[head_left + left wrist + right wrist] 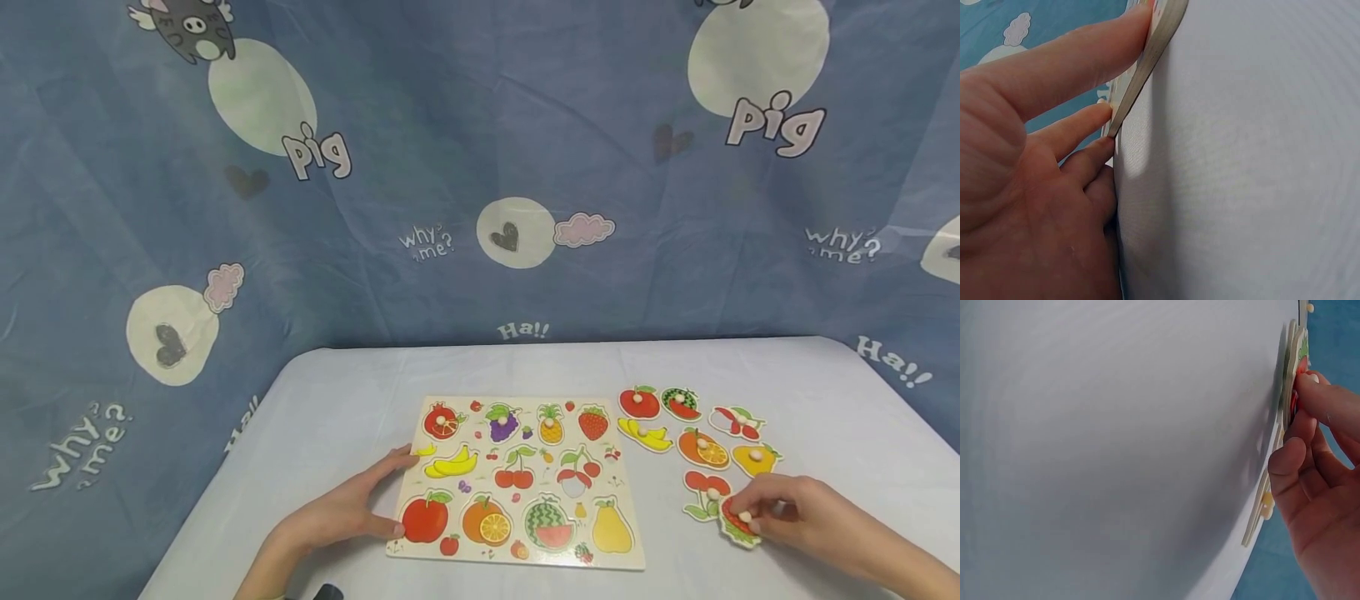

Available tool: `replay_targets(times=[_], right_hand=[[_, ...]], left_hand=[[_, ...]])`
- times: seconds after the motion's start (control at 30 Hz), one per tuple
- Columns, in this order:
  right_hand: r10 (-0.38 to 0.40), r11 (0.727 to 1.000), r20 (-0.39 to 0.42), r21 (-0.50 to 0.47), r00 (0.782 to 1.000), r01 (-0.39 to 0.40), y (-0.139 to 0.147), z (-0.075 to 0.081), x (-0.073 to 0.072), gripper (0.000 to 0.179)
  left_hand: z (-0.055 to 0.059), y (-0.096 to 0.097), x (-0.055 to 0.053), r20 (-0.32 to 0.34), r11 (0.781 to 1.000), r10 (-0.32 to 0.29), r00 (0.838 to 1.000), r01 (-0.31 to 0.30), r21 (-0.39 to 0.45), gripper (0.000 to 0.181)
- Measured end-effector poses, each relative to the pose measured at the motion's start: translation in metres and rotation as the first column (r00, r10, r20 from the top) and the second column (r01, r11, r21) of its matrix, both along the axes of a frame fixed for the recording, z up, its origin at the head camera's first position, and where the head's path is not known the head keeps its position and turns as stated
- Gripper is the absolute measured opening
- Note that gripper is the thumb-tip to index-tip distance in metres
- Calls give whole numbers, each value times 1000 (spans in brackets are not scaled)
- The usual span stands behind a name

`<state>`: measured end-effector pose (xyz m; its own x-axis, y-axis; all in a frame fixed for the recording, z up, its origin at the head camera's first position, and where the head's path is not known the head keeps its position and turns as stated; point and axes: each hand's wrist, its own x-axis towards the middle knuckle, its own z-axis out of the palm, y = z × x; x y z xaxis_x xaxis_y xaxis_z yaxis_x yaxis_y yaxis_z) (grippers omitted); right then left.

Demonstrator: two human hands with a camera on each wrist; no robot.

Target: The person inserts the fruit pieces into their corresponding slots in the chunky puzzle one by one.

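Observation:
A wooden fruit puzzle board (517, 518) lies on the white table. My left hand (337, 510) rests at its left side, thumb and fingertips touching the edge (1147, 65). My right hand (806, 518) pinches a strawberry puzzle piece (735, 533) by its small knob, right of the board. In the right wrist view the strawberry piece (1290, 372) is seen edge-on, partly hidden by the thumb. A cherry piece (701, 492) lies against or under it; which one I cannot tell. Knobbed pomegranate (437, 427), grape (498, 428) and pineapple (551, 432) pieces sit in the board's top row.
Beyond my right hand lie loose knobbed pieces: apple (637, 406), watermelon (684, 410), bananas (652, 438), orange (693, 454), pear (750, 465) and a red-and-white fruit (727, 419). A blue printed cloth (420, 292) hangs behind the table (345, 400).

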<state>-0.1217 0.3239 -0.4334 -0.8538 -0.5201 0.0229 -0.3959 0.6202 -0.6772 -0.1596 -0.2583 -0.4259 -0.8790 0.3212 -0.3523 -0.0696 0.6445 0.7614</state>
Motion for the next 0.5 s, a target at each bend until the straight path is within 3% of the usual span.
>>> replay_targets(times=[0.5], right_hand=[[-5,1000,-62,-27,998,3,-15,3,-3,23]], left_hand=[[1,1,-1,10,1000,9,1000,-9,-3,89]])
